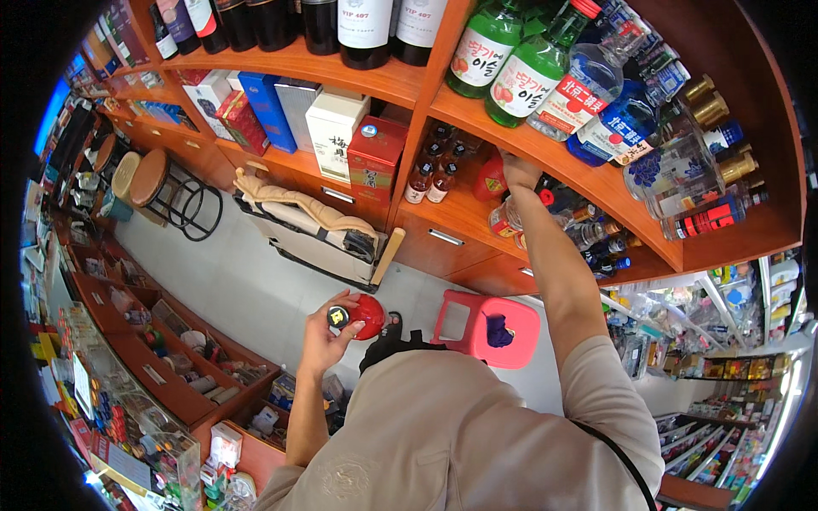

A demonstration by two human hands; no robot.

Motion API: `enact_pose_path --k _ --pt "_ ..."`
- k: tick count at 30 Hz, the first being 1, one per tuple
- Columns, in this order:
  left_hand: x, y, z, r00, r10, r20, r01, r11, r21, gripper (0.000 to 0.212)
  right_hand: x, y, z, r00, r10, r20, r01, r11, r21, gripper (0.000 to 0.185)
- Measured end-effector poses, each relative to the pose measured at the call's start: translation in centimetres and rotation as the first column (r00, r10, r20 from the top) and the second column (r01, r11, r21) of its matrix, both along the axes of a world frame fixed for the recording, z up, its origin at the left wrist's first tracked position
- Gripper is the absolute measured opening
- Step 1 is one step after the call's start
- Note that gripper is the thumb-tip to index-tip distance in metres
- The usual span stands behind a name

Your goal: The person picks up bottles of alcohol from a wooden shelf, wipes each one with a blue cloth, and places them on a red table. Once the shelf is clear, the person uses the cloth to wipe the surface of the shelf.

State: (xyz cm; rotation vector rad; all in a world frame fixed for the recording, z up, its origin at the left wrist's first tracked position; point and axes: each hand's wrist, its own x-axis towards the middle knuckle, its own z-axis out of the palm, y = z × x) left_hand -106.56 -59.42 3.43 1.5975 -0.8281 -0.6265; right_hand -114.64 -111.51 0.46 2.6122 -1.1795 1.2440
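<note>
My left hand point(329, 335) is wrapped around a rounded red bottle point(368, 317) with a black cap, held over the floor in front of my body. My right arm reaches into a lower compartment of the wooden shelf, where my right hand point(521, 171) is at a second red bottle point(491, 179); its fingers are partly hidden, so a grip cannot be made out. Small dark bottles point(429, 181) with black caps stand to the left in that compartment. A clear glass bottle point(505, 219) is just below my right hand, with more bottles to the right.
Green glass bottles point(484, 51) line the shelf board point(466, 102) above my right hand. Boxed bottles point(377, 156) fill the compartment at left. A folded padded cot point(313, 236) leans by the drawers. A pink plastic stool point(524, 332) with dark cloth stands near me; open drawers point(192, 377) lie left.
</note>
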Motion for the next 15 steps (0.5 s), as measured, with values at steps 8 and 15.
enact_pose_path --k 8,15 --pt "-0.3 -1.9 0.3 0.998 -0.059 0.026 0.060 0.997 -0.045 0.028 -0.7 1.5 0.8 0.990 -0.129 -0.050 0.133 0.986 0.095 0.046" --pt "-0.4 -5.8 0.7 0.978 -0.186 0.097 0.193 0.979 -0.062 0.029 -0.9 7.4 6.3 0.986 -0.064 -0.157 0.098 0.970 0.223 0.049"
